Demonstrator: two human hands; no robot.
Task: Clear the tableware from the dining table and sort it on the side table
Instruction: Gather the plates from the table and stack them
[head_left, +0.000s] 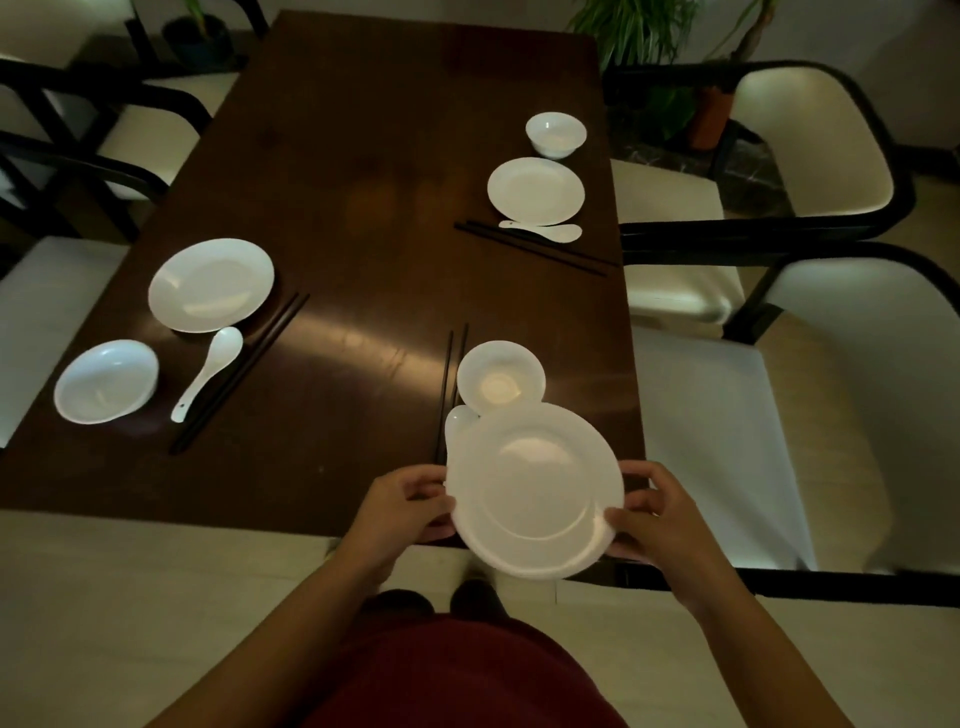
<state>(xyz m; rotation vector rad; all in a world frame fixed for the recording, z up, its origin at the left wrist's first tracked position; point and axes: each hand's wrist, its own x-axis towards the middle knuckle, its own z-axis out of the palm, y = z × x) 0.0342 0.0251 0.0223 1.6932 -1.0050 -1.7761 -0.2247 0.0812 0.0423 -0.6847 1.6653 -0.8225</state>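
Observation:
A white plate (535, 491) is held at the near right corner of the dark dining table (363, 208). My left hand (405, 506) grips its left rim and my right hand (657, 514) grips its right rim. Just beyond it a white bowl (500, 381) stands on the table, with a white spoon (457, 423) partly hidden under the plate and black chopsticks (451, 379) to the left. At the left lie a plate (210, 285), bowl (106, 381), spoon (208, 371) and chopsticks (244, 369). At the far right are a bowl (556, 134), plate (535, 191), spoon (545, 231) and chopsticks (535, 248).
Cream chairs with black frames stand on the right (727, 426) and the left (31, 312) of the table. Potted plants (639, 31) stand behind the far end. Pale floor lies at my feet (156, 597).

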